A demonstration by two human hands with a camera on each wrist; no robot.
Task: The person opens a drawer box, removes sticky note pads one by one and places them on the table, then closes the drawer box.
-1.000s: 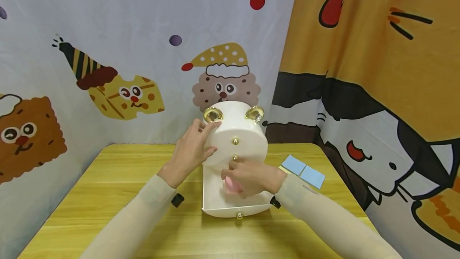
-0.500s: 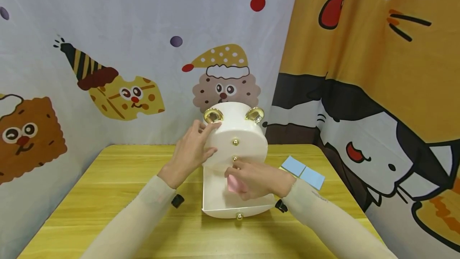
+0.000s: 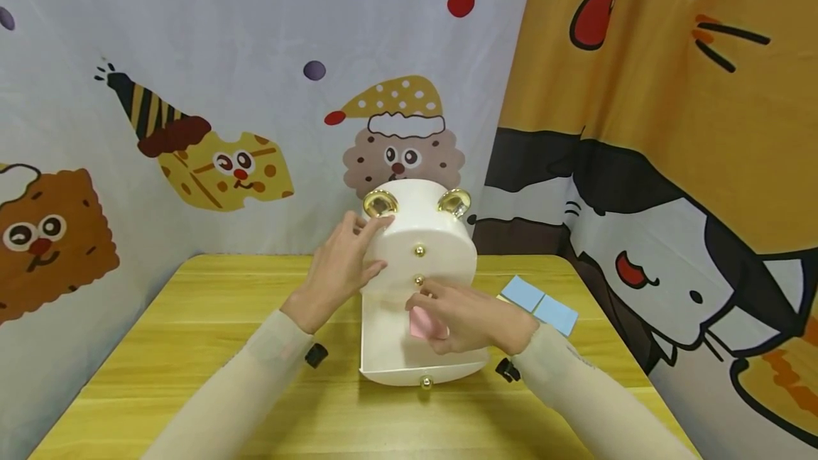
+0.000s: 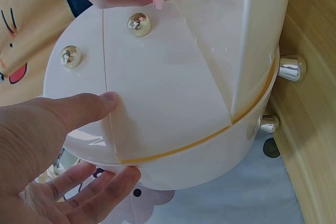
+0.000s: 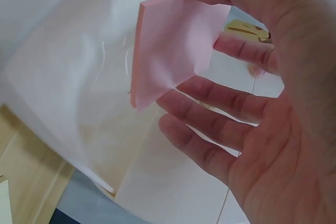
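A white rounded drawer box [image 3: 441,254] with gold ears and gold ball knobs stands on the table, its bottom drawer [image 3: 386,375] pulled out toward me. My left hand [image 3: 341,261] holds the box at its left side, the thumb on the front face and the fingers along the curved side, as the left wrist view shows. Over the pulled-out drawer, my right hand [image 3: 469,314] pinches a pad of pink sticky notes [image 5: 173,45] by thumb and fingertips. The pad is tilted, with much of its face showing in the right wrist view.
Two blue sticky-note pads [image 3: 522,293] lie right of the box, a pale yellow edge showing beside them. The wooden table [image 3: 224,346] runs back to a cartoon-printed cloth [image 3: 255,34]. A gold knob [image 3: 426,382] juts from the drawer's front.
The right hand has drawn slightly to the right over the drawer, bringing the pink sticky notes with it. The left hand and box have stayed in place.
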